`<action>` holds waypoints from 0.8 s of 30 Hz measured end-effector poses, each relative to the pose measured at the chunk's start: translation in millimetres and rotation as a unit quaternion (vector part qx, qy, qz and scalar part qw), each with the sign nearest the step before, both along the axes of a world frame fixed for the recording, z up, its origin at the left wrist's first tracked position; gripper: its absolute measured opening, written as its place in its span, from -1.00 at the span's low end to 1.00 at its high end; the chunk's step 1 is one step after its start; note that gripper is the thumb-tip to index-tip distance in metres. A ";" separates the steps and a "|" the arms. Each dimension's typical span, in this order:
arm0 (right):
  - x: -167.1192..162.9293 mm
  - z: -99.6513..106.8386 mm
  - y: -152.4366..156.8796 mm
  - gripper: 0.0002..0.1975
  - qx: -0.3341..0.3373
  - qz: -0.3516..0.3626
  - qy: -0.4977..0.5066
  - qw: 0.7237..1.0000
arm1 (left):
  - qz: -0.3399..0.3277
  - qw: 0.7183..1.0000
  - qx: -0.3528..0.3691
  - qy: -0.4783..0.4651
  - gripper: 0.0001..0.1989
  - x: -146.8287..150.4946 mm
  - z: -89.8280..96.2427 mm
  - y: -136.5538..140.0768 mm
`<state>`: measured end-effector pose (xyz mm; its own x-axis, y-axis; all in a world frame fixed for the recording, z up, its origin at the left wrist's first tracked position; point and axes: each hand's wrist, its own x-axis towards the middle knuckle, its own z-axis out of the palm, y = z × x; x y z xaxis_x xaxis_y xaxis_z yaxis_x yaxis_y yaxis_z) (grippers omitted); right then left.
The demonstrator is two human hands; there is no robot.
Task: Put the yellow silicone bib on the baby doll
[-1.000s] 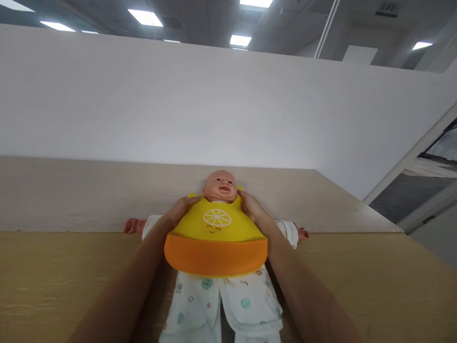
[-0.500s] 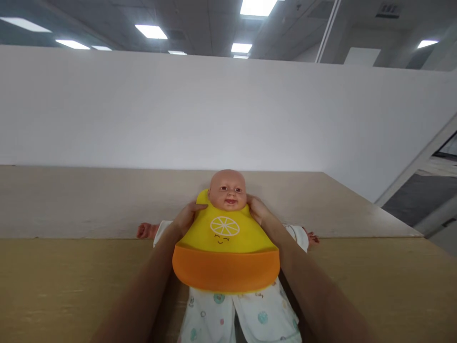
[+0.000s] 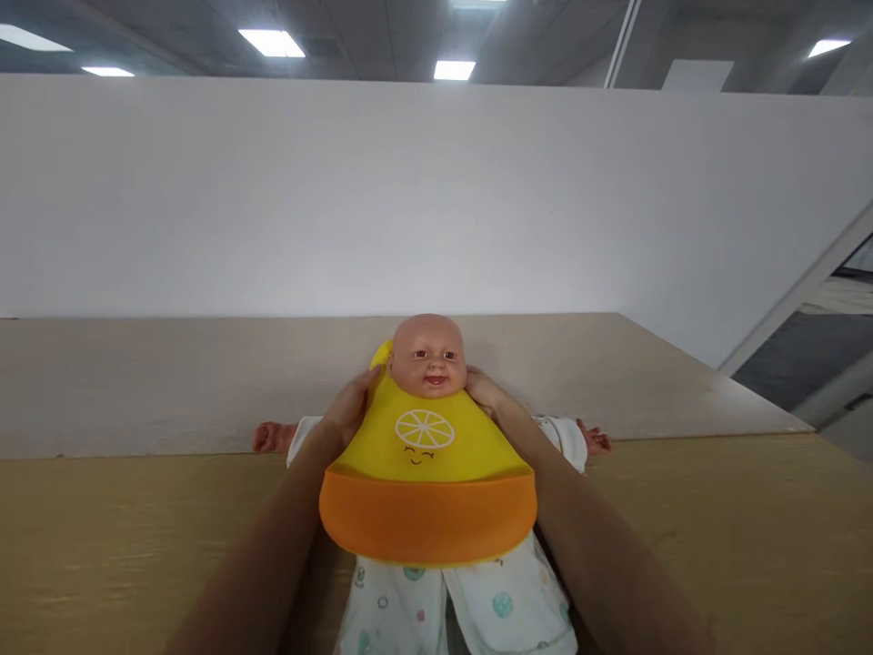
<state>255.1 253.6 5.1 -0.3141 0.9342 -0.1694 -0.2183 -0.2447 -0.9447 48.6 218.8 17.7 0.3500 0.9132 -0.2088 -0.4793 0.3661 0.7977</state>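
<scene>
A baby doll in white printed clothes lies on its back on the wooden table, arms spread. A yellow bib with an orange catch pocket and a lemon-slice face covers its chest. My left hand grips the bib's neck strap at the doll's left-of-frame shoulder. My right hand grips the other strap beside the doll's neck. The fingertips of both hands are hidden behind the neck and the bib.
A paler tabletop joins the wooden one at a seam under the doll's arms. A white partition wall rises behind it. At the right, the table edge drops to a grey floor.
The doll's head has tilted up to face me, and the bib's left strap now shows beside the head. Both hands have stayed at the neck, shifting slightly behind it.
</scene>
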 end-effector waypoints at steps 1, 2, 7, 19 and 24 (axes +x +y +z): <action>0.2 -0.7 0.4 -0.82 0.004 0.001 0.005 1.000 | 0.017 1.000 0.020 0.000 -0.59 1.0 -0.2 0.6; 0.6 -1.2 0.8 -0.81 0.008 0.002 0.010 1.000 | 0.035 0.999 0.039 0.001 -0.59 1.9 -0.4 1.3; 3.1 -0.9 0.1 -0.78 0.039 0.001 0.032 0.999 | 0.058 0.995 0.074 0.033 -0.54 3.1 -1.5 5.0; 5.0 2.6 -6.2 -0.69 0.075 0.047 0.019 0.996 | 0.100 0.982 0.071 0.145 -0.50 -0.8 -3.3 11.9; 6.1 -6.2 0.4 -0.71 0.087 0.052 0.023 0.995 | 0.082 0.987 0.065 0.122 -0.90 0.8 -6.3 13.2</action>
